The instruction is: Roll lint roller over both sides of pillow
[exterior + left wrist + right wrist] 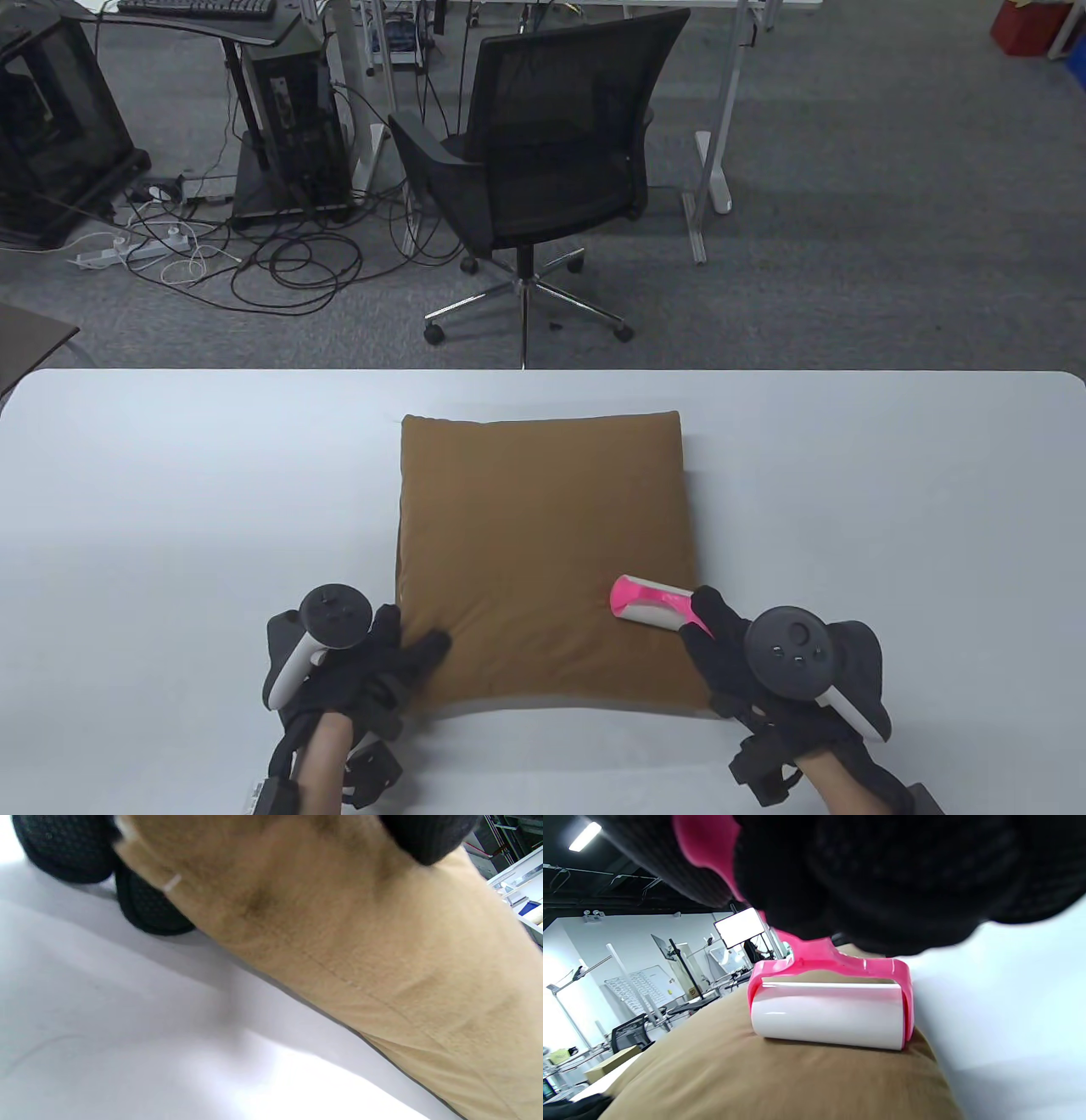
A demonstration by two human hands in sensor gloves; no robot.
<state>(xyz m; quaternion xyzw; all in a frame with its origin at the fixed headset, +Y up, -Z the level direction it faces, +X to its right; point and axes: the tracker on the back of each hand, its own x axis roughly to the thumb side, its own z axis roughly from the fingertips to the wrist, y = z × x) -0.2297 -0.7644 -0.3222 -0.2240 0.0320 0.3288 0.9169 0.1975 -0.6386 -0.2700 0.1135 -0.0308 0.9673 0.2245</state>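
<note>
A square brown pillow [543, 543] lies flat in the middle of the white table [170, 509]. My right hand [721, 637] grips the pink handle of a lint roller [649, 601], whose white roll [829, 1014] rests on the pillow [734, 1077] near its front right corner. My left hand [399, 658] holds the pillow's front left corner, one finger on top of the fabric and the fingertips [148, 908] curled at the edge of the pillow [360, 942].
A black office chair [543, 161] stands on the carpet beyond the table's far edge. Computer towers and tangled cables [212, 246] sit at the back left. Bare tabletop lies on both sides of the pillow.
</note>
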